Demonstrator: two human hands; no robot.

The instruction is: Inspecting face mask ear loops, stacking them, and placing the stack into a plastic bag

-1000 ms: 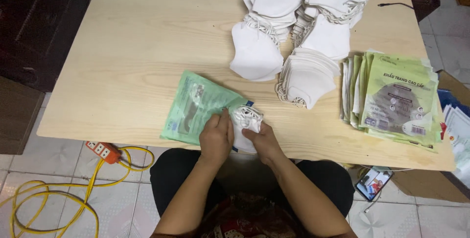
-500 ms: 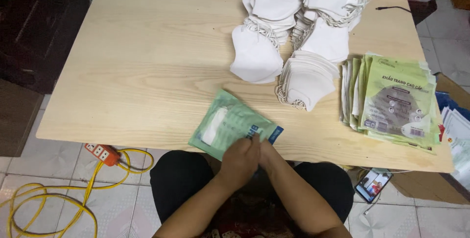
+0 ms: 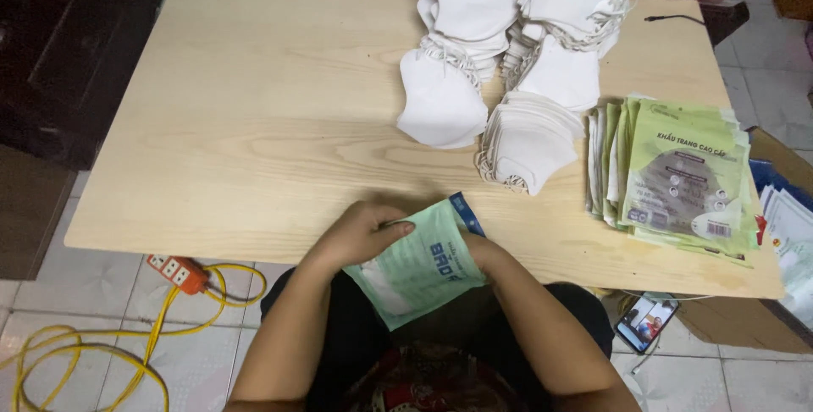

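While held at near table edge, above lap, green packet (image 3: 421,270) is gripped from both sides. Left hand (image 3: 360,232) laid over packet's upper left edge, fingers curled, thumb pressed on face. Right hand (image 3: 489,251) mostly hidden behind packet's right side; grasp presumed from position, finger state cannot be told. Packet tilted, blue-striped corner pointed up toward table (image 3: 254,124). White masks (image 3: 474,48) piled at far right of table. Stack of green packets (image 3: 677,175) fanned beside them. Orange power strip (image 3: 176,271) and yellow cable (image 3: 102,353) lying on floor at left. Phone (image 3: 645,322) seen below table at right.
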